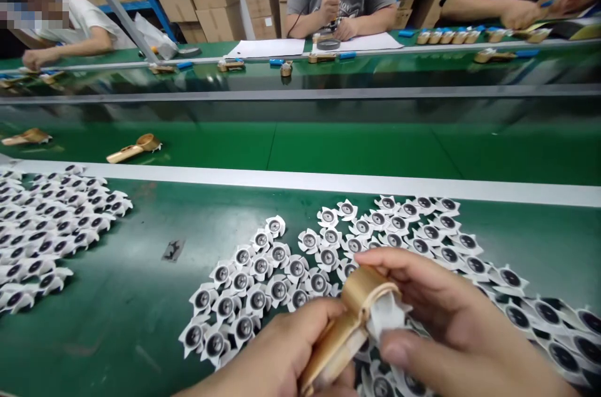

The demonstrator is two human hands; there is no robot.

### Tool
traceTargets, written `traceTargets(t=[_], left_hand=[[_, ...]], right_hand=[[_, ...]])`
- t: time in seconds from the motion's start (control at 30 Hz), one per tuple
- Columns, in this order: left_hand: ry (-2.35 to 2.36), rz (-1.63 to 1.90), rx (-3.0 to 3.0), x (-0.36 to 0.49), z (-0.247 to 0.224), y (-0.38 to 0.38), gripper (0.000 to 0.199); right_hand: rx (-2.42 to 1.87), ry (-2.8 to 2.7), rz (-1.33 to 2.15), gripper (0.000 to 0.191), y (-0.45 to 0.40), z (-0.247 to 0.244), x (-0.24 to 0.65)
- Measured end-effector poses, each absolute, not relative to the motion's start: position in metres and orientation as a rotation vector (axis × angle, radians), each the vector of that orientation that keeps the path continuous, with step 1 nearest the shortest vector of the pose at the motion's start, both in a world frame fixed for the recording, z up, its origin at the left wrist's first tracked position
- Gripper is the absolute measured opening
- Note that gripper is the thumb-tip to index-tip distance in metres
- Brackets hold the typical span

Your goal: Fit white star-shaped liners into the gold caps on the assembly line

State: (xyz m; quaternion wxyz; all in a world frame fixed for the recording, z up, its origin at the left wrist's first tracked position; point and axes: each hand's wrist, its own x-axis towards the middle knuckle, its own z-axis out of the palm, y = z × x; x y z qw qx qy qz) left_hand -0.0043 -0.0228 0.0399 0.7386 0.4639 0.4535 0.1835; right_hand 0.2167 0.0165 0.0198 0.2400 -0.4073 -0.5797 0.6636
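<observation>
And here's your left hand point(286, 347), fingers wrapped closed round the handle of the gold casing point(335, 337), thumb lying along its neck! Your right hand point(455, 322) curves about the round head, parted just wide enough to grip it: index fingertip at the ring's upper edge, thumb against the white fan wheel point(387, 315). Count them: one casing and one wheel between your hands, two more gold casings point(136, 148) over on the green belt point(352, 149), three people across the line. The loose fan wheels point(244, 327) on the table run to dozens, too crowded to count. Your casing sits tilted between both hands, handle inside the left fingers, wheel at the ring's opening, right beside your right thumb.
</observation>
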Motion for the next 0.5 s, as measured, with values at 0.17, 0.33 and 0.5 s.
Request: traceTargets(t=[0.17,0.33,0.5], left_hand=[[1.052,0.602,1.07,-0.005,0.055,-0.026,0.052],[1.102,0.759,1.23,-0.006,0.055,-0.034,0.046],[1.154,0.919,1.293,-0.005,0.042,-0.037,0.043]], right_hand=[[-1.068,-1.493,1.746,0.032,0.032,0.014,0.222],[-1.07,-1.507,1.686,0.03,0.039,0.013,0.226],[-1.13,-1.626,1.492,0.043,0.033,0.015,0.234]])
